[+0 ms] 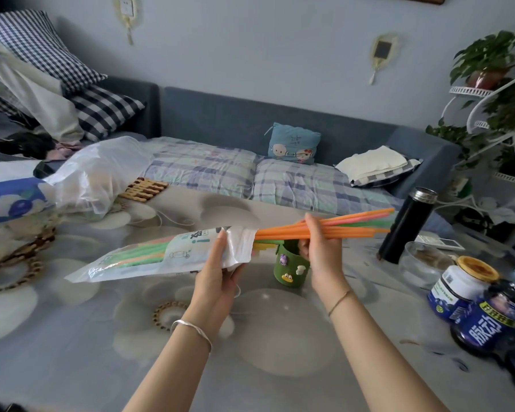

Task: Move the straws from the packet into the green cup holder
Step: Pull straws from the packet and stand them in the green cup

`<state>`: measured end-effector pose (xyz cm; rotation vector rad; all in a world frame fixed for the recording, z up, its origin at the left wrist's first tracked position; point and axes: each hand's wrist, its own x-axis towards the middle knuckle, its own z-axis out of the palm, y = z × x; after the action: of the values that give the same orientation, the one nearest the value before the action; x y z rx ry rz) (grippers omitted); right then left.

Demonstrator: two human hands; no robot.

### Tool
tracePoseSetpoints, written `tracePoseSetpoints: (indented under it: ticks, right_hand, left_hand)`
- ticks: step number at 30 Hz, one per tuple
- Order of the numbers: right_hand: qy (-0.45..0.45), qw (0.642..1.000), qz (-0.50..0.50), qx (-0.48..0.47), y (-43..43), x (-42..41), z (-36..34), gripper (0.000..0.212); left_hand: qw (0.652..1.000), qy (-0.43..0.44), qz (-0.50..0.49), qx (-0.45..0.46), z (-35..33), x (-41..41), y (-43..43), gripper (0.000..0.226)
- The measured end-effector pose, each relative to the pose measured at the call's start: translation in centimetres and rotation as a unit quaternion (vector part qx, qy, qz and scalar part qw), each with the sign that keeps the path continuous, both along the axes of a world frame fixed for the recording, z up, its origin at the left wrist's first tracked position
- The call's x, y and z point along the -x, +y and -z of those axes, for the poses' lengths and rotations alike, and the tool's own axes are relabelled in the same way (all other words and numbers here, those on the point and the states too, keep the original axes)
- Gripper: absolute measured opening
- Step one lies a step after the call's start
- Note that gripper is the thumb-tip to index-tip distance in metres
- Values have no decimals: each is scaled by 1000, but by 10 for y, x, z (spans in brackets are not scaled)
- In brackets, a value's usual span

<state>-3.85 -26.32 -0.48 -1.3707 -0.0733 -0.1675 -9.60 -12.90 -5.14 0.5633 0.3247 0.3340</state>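
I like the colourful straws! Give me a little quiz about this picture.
1. True or false: the right hand grips straws sticking out of the packet.
2. The left hand holds: A the packet, B a spoon, C a book?
3. Fill in: most straws in the grip are coloured ____.
Key: 1 true; 2 A; 3 orange.
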Motion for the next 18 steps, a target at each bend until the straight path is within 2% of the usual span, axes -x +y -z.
tracePoseSetpoints:
  ticks: [2,5,10,14,18]
  right_hand:
    - [5,1000,17,-23,-13,-6,-7,23]
    - [9,999,-3,-48,-23,-15,-9,16]
    - [-13,996,-68,52,-21,-18,-6,24]
    - [-9,1000,3,2,-46,-32,-34,32]
    - [-37,999,29,-10,-61,-48,-58,33]
  left_hand:
    - [1000,7,-4,4,2,-5,0,42]
    - [1000,8,-4,13,3,-14,-6,45]
    - [1000,-12,18,10,2,-24,-19,34]
    - [999,-22,-7,44,-2,-26,-12,28]
    - [996,-13,-19,84,-8,-31,0,22]
